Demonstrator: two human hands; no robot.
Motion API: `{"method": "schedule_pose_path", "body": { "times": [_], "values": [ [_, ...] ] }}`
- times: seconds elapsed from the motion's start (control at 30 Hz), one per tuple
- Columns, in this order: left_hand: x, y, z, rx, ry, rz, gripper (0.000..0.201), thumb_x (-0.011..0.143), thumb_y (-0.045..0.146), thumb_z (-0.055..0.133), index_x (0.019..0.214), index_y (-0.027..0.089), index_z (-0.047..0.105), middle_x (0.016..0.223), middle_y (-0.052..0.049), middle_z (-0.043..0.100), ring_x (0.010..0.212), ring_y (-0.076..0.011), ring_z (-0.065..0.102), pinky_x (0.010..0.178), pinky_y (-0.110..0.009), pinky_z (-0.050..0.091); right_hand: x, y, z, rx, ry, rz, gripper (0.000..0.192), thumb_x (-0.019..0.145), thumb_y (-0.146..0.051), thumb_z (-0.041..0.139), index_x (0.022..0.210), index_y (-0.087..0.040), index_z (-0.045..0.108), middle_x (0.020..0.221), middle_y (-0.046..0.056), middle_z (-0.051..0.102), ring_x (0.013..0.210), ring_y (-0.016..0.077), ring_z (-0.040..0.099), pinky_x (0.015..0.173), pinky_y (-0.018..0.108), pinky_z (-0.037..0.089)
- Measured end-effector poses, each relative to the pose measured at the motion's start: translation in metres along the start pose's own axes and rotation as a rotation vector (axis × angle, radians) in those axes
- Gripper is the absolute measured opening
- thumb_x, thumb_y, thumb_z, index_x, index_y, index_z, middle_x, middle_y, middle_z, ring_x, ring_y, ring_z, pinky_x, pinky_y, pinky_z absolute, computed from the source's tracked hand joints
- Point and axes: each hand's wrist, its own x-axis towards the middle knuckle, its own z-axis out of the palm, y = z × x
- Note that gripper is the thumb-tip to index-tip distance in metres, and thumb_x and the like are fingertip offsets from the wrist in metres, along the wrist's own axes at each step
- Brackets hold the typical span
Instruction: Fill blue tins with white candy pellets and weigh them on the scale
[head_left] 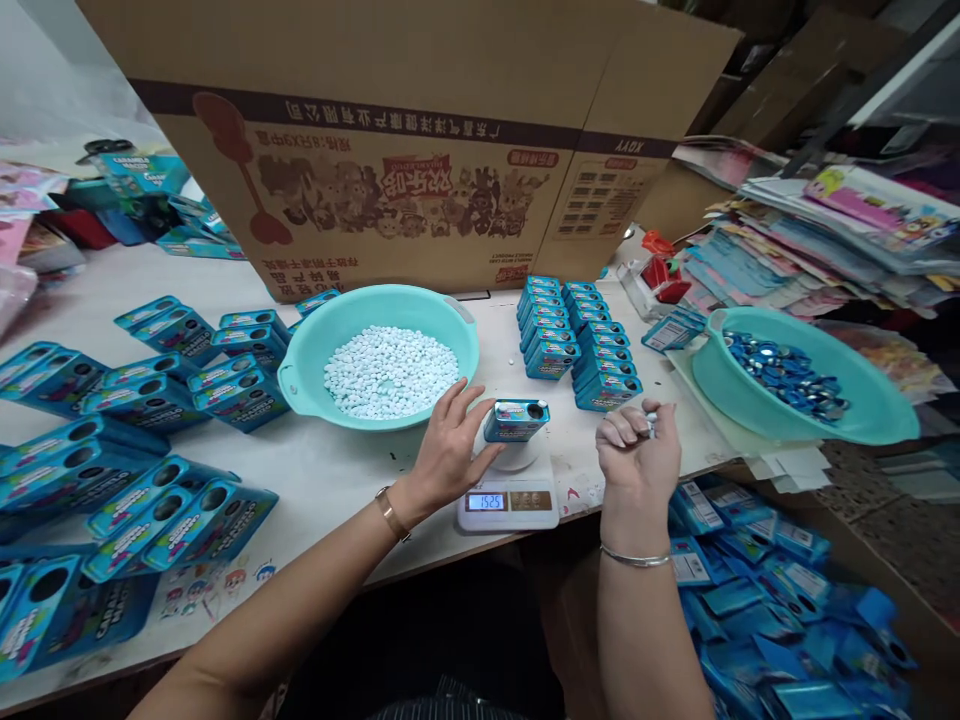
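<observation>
Head view, items as found:

- My left hand [448, 447]: fingers spread and relaxed, resting on the table beside the scale, fingertips just short of the blue tin; it gripped nothing.
- Blue tin [516, 419]: lay on the round pan of the small white scale [510, 495], its top hole open. The scale's display was lit.
- My right hand [637, 450]: curled into a loose fist to the right of the scale, thumb and forefinger pinching a small silvery piece [651, 425]; what the piece was, I could not tell.
- Teal basin [300, 375]: behind my left hand, holding a heap of small white tablets [390, 370].
- Second teal basin [885, 420]: to my right, holding shiny blue round pieces [787, 372].
- Two neat rows of blue tins [574, 335]: stood behind the scale, between the basins.
- Loose blue tins [135, 450]: scattered across the table [337, 470] on my left.
- Large cardboard box [420, 150]: lay along the back.
</observation>
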Motion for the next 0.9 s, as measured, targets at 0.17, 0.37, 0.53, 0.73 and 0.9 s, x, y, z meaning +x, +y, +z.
{"method": "schedule_pose_path", "body": {
  "times": [0.17,0.37,0.53,0.73,0.9],
  "values": [
    [-0.001,0.001,0.005,0.074,0.016,0.039,0.042,0.089,0.033,0.061,0.126,0.015,0.054,0.136,-0.018,0.051,0.14,-0.0367,0.031,0.11,-0.057,0.036,-0.001,0.006,0.002,0.002,-0.01,-0.013,0.029,0.088,-0.041,0.063,0.075,-0.02,0.049,0.047,-0.012,0.034,0.035,0.0037,0.029,0.035,0.014,0.025],
    [0.004,0.009,0.012,0.15,-0.032,0.047,0.038,0.089,0.031,0.06,0.124,0.018,0.057,0.139,-0.017,0.052,0.14,-0.0382,0.032,0.109,-0.063,0.03,0.001,0.017,0.012,-0.02,-0.036,0.022,0.033,0.083,-0.046,0.069,0.076,-0.021,0.048,0.048,-0.013,0.033,0.035,0.0031,0.028,0.035,0.014,0.023],
    [0.025,0.03,0.015,0.145,-0.141,0.047,0.035,0.086,0.031,0.064,0.119,0.019,0.061,0.143,-0.018,0.049,0.142,-0.0405,0.029,0.11,-0.069,0.023,0.003,0.024,0.021,-0.07,-0.087,0.013,0.036,0.081,-0.049,0.07,0.077,-0.022,0.047,0.048,-0.014,0.032,0.035,0.003,0.027,0.035,0.014,0.023],
    [0.05,0.039,0.02,0.159,-0.214,0.059,0.049,0.081,0.034,0.071,0.127,0.02,0.056,0.147,-0.019,0.044,0.144,-0.0413,0.025,0.11,-0.071,0.02,0.005,0.021,0.02,-0.07,-0.088,0.003,0.036,0.08,-0.048,0.071,0.077,-0.021,0.047,0.047,-0.014,0.032,0.036,0.003,0.028,0.035,0.014,0.023],
    [0.046,0.029,0.012,0.094,-0.186,0.132,0.035,0.085,0.037,0.067,0.115,0.02,0.062,0.134,-0.015,0.057,0.14,-0.0376,0.034,0.111,-0.068,0.023,0.005,0.012,0.012,-0.002,-0.031,0.035,0.034,0.081,-0.045,0.071,0.076,-0.021,0.048,0.047,-0.013,0.033,0.035,0.0027,0.027,0.034,0.014,0.022]
  ]
}}
